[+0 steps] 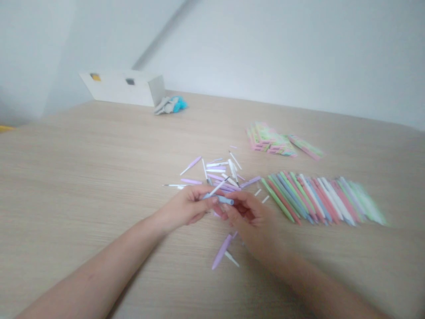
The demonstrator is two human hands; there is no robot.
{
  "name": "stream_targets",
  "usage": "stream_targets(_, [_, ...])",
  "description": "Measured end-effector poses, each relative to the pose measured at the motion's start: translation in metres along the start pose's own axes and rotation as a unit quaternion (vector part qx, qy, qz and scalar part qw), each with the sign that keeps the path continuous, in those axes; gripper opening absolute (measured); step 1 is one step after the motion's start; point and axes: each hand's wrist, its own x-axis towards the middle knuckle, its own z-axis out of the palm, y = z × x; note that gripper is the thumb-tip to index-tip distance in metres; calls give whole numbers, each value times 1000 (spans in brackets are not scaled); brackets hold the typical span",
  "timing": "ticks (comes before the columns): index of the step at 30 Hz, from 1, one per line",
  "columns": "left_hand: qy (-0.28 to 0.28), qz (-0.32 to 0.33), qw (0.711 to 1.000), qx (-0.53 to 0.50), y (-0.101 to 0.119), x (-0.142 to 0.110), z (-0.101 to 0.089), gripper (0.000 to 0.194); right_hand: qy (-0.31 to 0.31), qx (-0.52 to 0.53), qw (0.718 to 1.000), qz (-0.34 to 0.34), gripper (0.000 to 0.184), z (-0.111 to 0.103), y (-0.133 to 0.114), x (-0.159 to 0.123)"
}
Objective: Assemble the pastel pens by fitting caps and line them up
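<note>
In front of me, my left hand (191, 206) is closed on a light blue pen barrel (226, 200), with a slim white pen refill (219, 186) slanting up just above it. My right hand (254, 217) meets it from the other side, thumb and forefinger closed around the barrel's open end; its other fingers are curled and partly hidden. Behind the hands lies a loose heap of purple pen barrels (217, 178) and white refills. Closer to me, a purple barrel (222, 252) rests beside a small white piece (231, 258).
To the right lies a row of several coloured pens (308, 199). Farther back are stacked pink and green packets (270, 141), one packet (305, 147) lying apart. A white box (119, 88) and a grey and blue crumpled cloth-like item (171, 105) stand near the wall.
</note>
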Motion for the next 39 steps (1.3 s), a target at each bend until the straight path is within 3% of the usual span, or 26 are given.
stream_targets(3, [40,-3,999,-6,0,1,-4,31,-8,-54,999,0,20,-6,-1,11])
stream_targets(6, [129,14,991,-37,1,1,-10,30,40,-176,983,-39,24,-27,2,48])
stream_targets(8, [177,23,983,-50,1,2,-14,28,77,-306,948,-50,23,-43,9,86])
stream_targets(10, [198,27,978,-57,0,3,-19,27,48,-449,892,-28,27,-55,20,126])
stream_targets(13, [211,31,974,-71,-1,4,-23,27,19,-489,872,-5,27,-60,38,174])
stream_targets(17, [241,33,965,-100,1,6,-26,26,-5,-524,851,21,27,-51,57,206])
stream_targets(23, [292,35,949,-113,9,6,-28,29,-23,-561,826,53,26,-42,72,218])
stream_targets(27, [289,36,948,-129,12,5,-28,37,-41,-573,817,46,27,-39,72,215])
stream_targets(35, [305,45,944,-122,11,5,-31,26,-121,-555,823,-1,26,-33,55,196])
stream_targets(39, [298,54,945,-121,10,6,-31,22,-131,-532,836,-37,25,-23,40,180])
